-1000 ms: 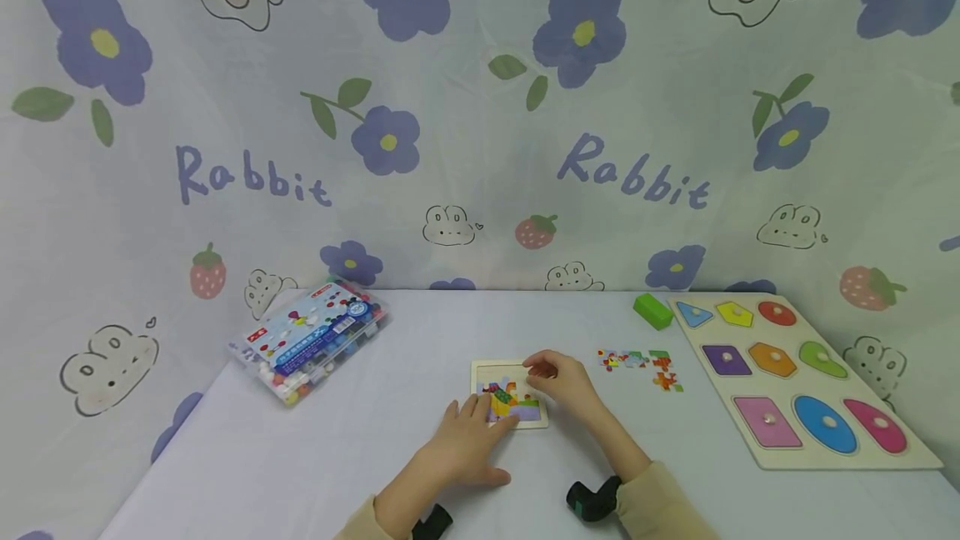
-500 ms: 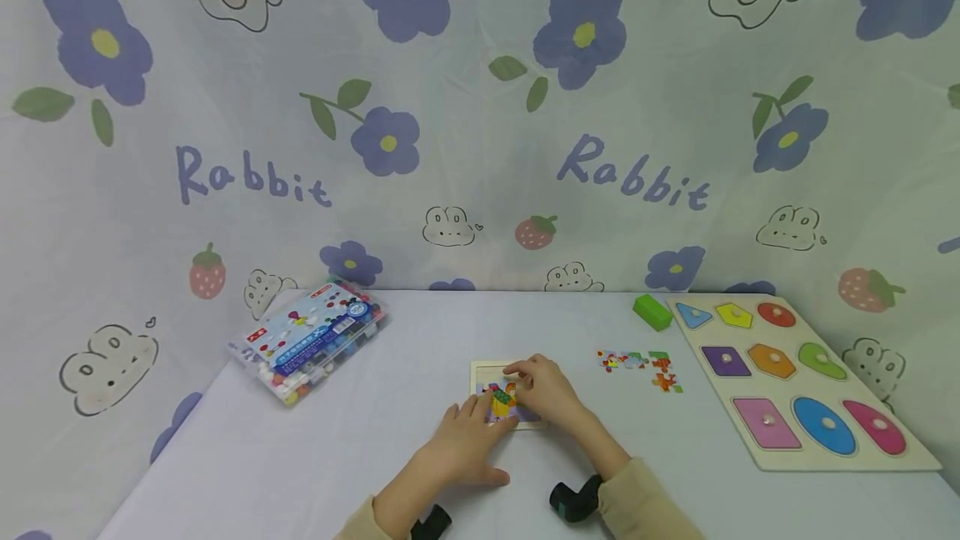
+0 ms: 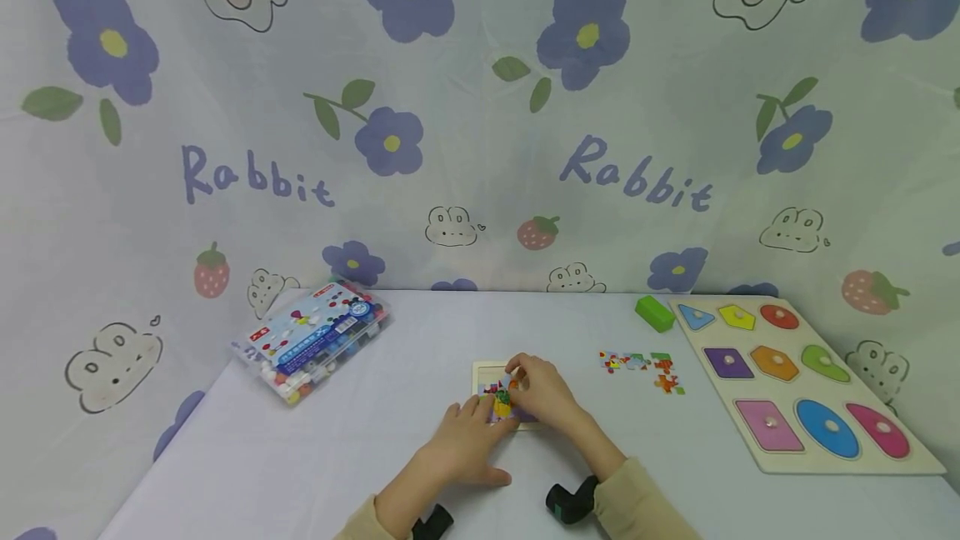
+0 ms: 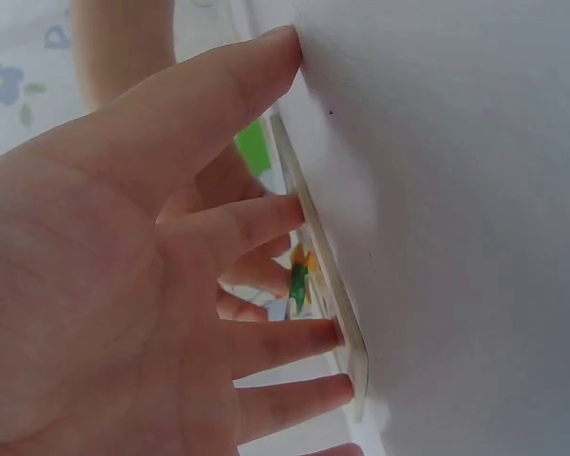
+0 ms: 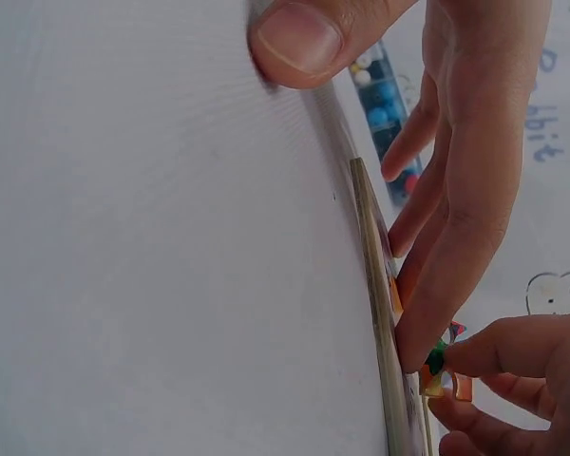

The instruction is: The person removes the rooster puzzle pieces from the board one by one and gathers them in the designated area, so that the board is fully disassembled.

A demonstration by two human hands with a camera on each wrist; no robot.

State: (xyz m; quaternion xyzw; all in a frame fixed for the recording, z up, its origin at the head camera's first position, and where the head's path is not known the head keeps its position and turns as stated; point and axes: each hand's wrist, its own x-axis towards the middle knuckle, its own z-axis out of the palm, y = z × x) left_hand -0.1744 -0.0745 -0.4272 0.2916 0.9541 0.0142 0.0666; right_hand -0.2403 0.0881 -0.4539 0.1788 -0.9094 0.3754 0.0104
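Observation:
A small jigsaw tray (image 3: 487, 364) with a pale wooden rim lies on the white table, its colourful picture (image 3: 501, 408) partly covered by my hands. My left hand (image 3: 465, 447) lies spread over the tray's near left side. In the left wrist view its fingertips reach the tray's edge (image 4: 321, 242), and the thumb is down by the cloth. Over the tray's right side, my right hand (image 3: 546, 394) pinches a jigsaw piece (image 5: 463, 389) with orange on it, between thumb and finger in the right wrist view. Its fingers hide much of the piece.
Several loose jigsaw pieces (image 3: 664, 369) lie right of the tray. Behind them are a green block (image 3: 655, 313) and a peg board of coloured shapes (image 3: 817, 461). A clear case of beads (image 3: 311, 340) stands at the back left, before a printed curtain (image 3: 480, 148).
My right hand has moved left and lower over the tray, its fingers closing in near the middle of the picture. The left hand stays where it was.

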